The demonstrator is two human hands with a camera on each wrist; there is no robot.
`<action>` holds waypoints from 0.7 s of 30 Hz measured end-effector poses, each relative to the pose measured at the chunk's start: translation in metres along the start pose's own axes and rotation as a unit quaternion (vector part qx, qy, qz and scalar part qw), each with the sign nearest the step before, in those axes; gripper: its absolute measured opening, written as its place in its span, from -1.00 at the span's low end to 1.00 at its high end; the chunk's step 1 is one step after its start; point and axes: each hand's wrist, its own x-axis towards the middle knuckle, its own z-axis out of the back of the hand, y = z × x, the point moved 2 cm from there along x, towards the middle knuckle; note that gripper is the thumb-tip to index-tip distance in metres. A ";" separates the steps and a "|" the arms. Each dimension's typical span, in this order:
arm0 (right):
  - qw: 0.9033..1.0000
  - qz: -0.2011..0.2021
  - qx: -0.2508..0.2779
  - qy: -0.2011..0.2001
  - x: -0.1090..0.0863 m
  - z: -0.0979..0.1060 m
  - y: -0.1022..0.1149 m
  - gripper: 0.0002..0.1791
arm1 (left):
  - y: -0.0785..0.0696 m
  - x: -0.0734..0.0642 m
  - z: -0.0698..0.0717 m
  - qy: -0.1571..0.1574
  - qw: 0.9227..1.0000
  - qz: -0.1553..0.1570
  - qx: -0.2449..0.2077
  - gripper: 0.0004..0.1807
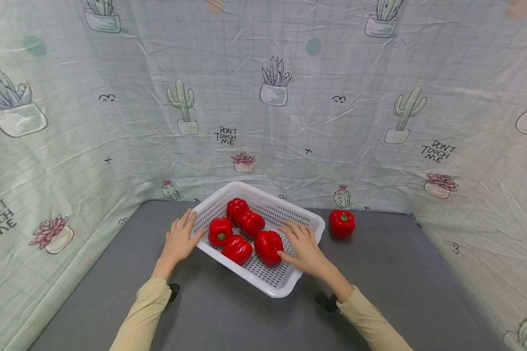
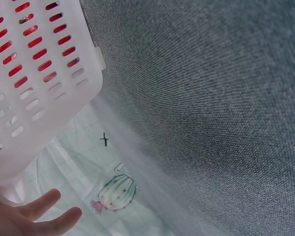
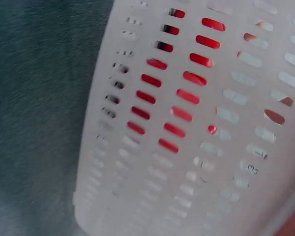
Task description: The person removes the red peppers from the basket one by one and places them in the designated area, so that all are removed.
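White basket — between both hands

There's the white perforated basket, long sides slanting from 10 to 4 o'clock, 5 glossy red peppers inside! At 9 o'clock, the stemmed pepper shows its green end. Left hand at the 9 o'clock rim, right hand over 3! Farther out at 3, the lone pepper stands upright.

Tan sleeves, black wrist attachments
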 end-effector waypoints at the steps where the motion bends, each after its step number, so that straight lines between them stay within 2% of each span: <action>1: 1.000 0.000 -0.001 0.006 0.002 -0.001 0.001 -0.30 | 0.000 0.000 0.000 0.000 1.000 0.000 0.000 -0.29; 10: 0.999 0.016 -0.021 0.033 0.018 -0.013 0.009 -0.29 | -0.002 0.001 -0.001 0.001 1.000 0.000 0.000 -0.30; 15: 0.998 -0.001 -0.033 0.054 0.025 -0.022 0.008 -0.25 | -0.002 0.001 -0.001 -0.004 1.000 -0.003 0.002 -0.30; 21: 0.996 -0.007 -0.068 0.053 0.035 -0.031 0.007 -0.26 | 0.001 0.001 -0.002 -0.009 1.000 -0.001 0.004 -0.29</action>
